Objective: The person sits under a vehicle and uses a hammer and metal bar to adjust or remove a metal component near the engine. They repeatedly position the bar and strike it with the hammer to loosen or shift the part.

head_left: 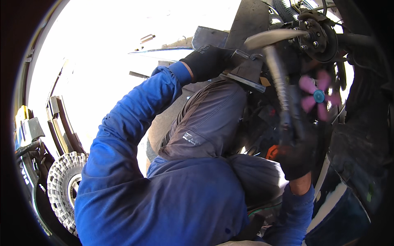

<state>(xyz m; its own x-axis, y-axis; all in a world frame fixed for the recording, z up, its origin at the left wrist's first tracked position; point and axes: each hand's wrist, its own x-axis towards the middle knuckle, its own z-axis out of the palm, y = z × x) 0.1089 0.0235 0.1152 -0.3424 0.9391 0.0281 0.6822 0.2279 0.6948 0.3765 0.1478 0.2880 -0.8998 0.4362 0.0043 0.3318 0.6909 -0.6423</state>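
The two hands are apart, and each one holds something. The left hand [209, 62], in a black glove, is closed on a grey metal piece with a flat plate and a shiny straight edge [249, 70]. This metal piece is just above the knee of the dark grey trousers [209, 119], near the knee's far end. I cannot tell if it touches the cloth.

The right hand [296, 153], also in a black glove, is wrapped around the low end of a hammer with a long silver handle [276, 69]. The hammer stands up, a little tilted, and its wide head [266, 39] is at the top, blurry, up and to the right of the metal piece. A small orange patch [271, 152] shows beside the right hand, but I cannot tell what it is part of.

To the right of the hammer is a fan with blurry pink blades and a round teal middle [319, 96]. Above the fan is a dark round wheel hub with shiny bolts [315, 37]. Both arms have blue sleeves [135, 119]. Far to the left, a grey tyre with chunky bumps [59, 188] is near some long, dark metal bars [61, 127].
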